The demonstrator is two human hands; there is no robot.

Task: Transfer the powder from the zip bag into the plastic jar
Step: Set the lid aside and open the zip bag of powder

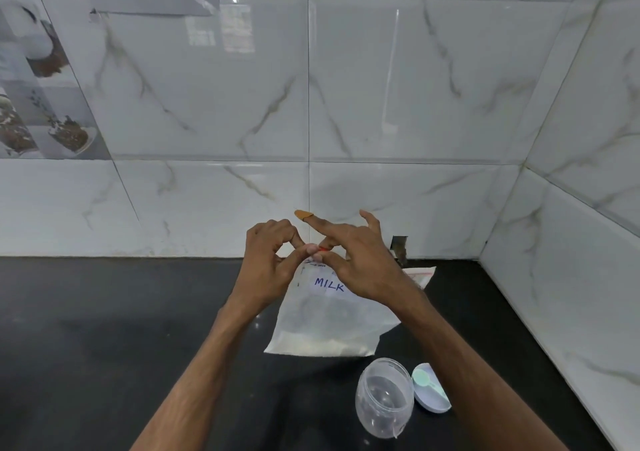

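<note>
Top of bag (329,326) pinched by left hand (273,263); seemingly also pinched by right hand (360,267), index outstretched. Open jar (384,395) set near bag on table (104,312).

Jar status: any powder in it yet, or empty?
Empty. The plastic jar is clear and shows only the dark counter through its walls. The white powder sits at the bottom of the zip bag.

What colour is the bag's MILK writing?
Blue, on the white label of the clear zip bag; head view.
</note>
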